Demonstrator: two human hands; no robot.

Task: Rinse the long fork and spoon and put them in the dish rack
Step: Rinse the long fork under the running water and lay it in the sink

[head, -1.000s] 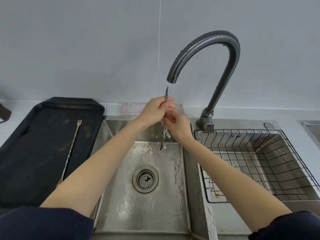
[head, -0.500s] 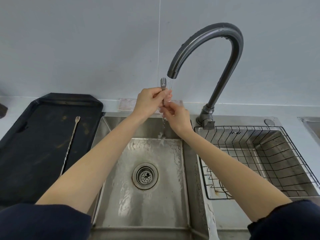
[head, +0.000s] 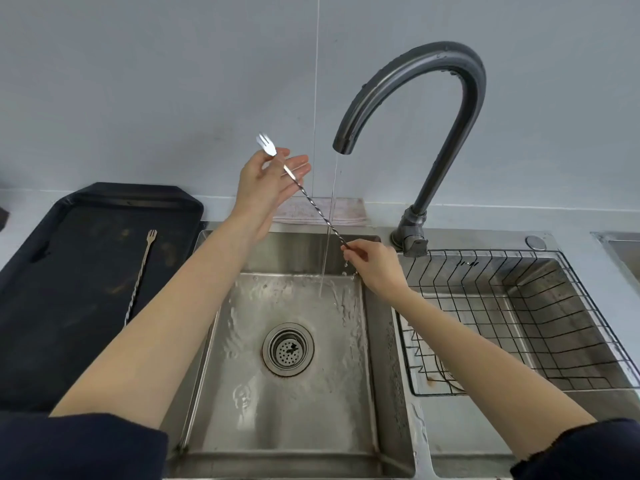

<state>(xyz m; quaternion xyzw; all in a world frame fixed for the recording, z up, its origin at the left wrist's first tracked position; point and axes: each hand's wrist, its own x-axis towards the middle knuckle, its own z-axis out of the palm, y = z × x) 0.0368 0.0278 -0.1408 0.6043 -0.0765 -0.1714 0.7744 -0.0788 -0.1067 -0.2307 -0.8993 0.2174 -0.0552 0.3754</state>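
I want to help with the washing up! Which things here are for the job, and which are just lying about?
For the job:
long fork, held in the right hand
left hand, open
second long fork on the black tray
tap, running
sink
wire dish rack

Lying about:
cloth behind the sink

I see open room above the dish rack (head: 519, 323) at three o'clock; only the tap (head: 433, 109) arches over it at twelve, its water stream (head: 329, 230) falling between my hands into the sink (head: 294, 427).
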